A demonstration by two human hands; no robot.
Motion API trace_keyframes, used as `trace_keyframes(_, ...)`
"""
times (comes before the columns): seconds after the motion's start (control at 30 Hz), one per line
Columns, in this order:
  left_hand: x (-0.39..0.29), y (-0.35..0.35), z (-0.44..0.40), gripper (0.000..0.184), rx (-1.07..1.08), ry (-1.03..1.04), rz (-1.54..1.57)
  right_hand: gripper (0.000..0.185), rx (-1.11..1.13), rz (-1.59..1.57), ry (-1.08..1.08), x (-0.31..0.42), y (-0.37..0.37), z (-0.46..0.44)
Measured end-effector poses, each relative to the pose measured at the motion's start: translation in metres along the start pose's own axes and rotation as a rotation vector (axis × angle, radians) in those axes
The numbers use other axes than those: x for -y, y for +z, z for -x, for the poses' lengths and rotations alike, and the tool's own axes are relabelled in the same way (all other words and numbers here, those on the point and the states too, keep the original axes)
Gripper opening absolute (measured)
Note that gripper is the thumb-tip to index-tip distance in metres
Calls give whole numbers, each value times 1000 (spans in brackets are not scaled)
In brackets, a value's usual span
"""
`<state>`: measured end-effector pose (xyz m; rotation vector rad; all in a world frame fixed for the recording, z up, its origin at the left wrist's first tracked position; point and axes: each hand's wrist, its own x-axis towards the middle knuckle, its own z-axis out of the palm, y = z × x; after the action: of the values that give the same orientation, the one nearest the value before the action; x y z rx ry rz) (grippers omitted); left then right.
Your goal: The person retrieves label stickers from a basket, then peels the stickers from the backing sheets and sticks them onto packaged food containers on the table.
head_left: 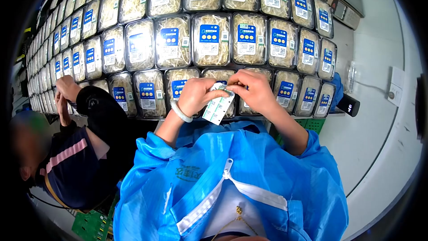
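Note:
My left hand (196, 94) grips a white sheet of small labels (217, 110) printed with green and black codes, with the thumb over its top. A white bangle (181, 112) circles that wrist. At the sheet's upper edge, my right hand (252, 90) pinches with thumb and forefinger; whether a single label is loose there is hidden by the fingers. Both hands are above the nearest row of clear trays of bean sprouts, next to a tray (212, 48) with a blue and white label and a small green-and-white code sticker (225, 36).
Rows of sprout trays (168, 40) cover the table. A co-worker (73, 160) stands on the left, hands over trays. At the right are a scale (343, 0), a black device (348, 105), a clear bottle (351, 73) and a wall socket (395, 90). Green crates (310, 125) stand below.

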<state>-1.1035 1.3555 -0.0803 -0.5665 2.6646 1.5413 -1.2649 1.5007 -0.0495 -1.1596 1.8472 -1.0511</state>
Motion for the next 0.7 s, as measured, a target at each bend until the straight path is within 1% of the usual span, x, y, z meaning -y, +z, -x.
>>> trace_keyframes(0.03,0,2,1,46,-39,22,40,14,7,-24,7,-1,-2,0)
trace_keyframes(0.13,1,4,5,39,-140,-75,196,12,-278,-229,266,-14,-28,-4)
trace_keyframes(0.17,-2,1,6,29,-195,-77,250,13,-416,-324,349,-24,-42,-9)
trace_keyframes(0.2,9,-2,9,20,-168,-93,130,15,-555,-422,430,-37,-59,-14)
trace_keyframes(0.27,2,-5,5,16,-252,28,260,22,-669,-511,469,-87,-88,-21)
trace_keyframes(0.37,-7,-2,0,13,-293,55,329,24,-761,-531,450,-126,-98,-38)
trace_keyframes(0.47,-14,-1,-4,13,-272,37,295,24,-831,-477,522,-140,-94,-58)
trace_keyframes(0.5,-14,0,-4,13,-272,25,293,24,-860,-392,526,-144,-93,-63)
trace_keyframes(0.53,-14,2,-4,13,-270,12,290,25,-849,-212,536,-151,-92,-67)
trace_keyframes(0.6,-15,5,-4,13,-262,-10,281,24,-826,309,539,-150,-90,-69)
trace_keyframes(0.63,-15,5,-3,13,-261,-19,275,24,-767,437,607,-148,-92,-71)
trace_keyframes(0.67,-14,5,-3,13,-260,-28,269,25,-734,469,647,-143,-95,-71)
trace_keyframes(0.7,-11,6,-1,12,-269,-11,270,27,-767,490,592,-144,-101,-66)
